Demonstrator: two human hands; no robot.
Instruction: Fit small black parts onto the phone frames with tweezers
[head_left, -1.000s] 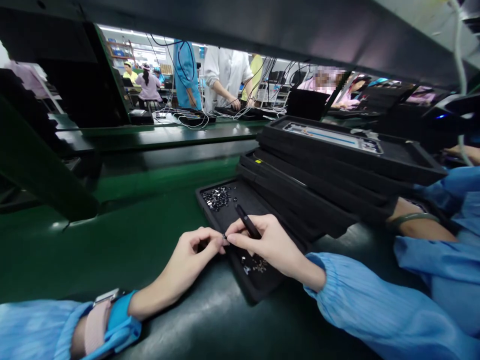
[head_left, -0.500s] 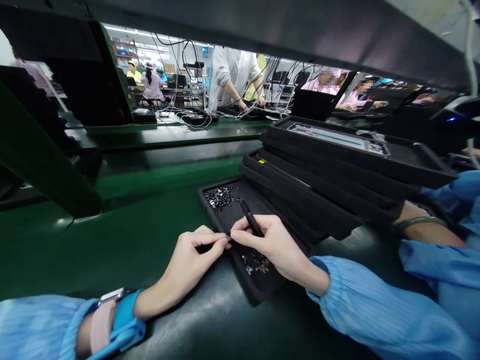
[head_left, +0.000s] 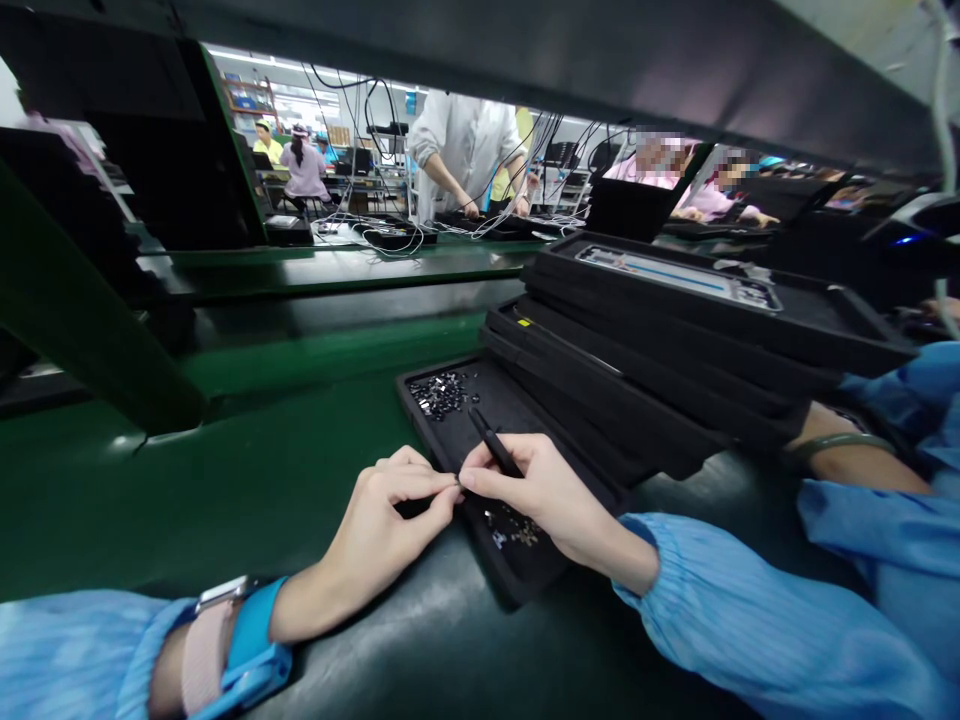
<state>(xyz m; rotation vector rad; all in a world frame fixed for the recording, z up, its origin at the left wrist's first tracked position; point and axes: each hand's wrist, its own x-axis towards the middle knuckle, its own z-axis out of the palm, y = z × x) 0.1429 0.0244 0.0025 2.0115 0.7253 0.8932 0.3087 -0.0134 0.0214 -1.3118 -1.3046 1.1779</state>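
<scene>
A black tray (head_left: 504, 578) lies on the green table. Small dark shiny parts (head_left: 441, 395) are heaped at its far end, and small metallic parts (head_left: 525, 530) lie at its near end. Over the tray's left edge, my left hand (head_left: 394, 525) pinches a tiny part between thumb and forefinger. My right hand (head_left: 536, 490) meets it there, its thumb and forefinger closed at the same tiny piece. A black pen-like tool (head_left: 493, 442) is held in my right hand, pointing up and away to the left. The tiny part is mostly hidden by the fingertips.
Behind the tray, black foam trays (head_left: 675, 310) are stacked, the top one holding a long metal-framed part (head_left: 675, 275). At the right is a neighbour's arm (head_left: 862, 455) in a blue sleeve. A green post (head_left: 97, 300) stands left. Other people and cables are beyond.
The black tool in my right hand has tilted and shifted slightly left. My fingertips have moved only a little. Across the table, the person in white has shifted their arms.
</scene>
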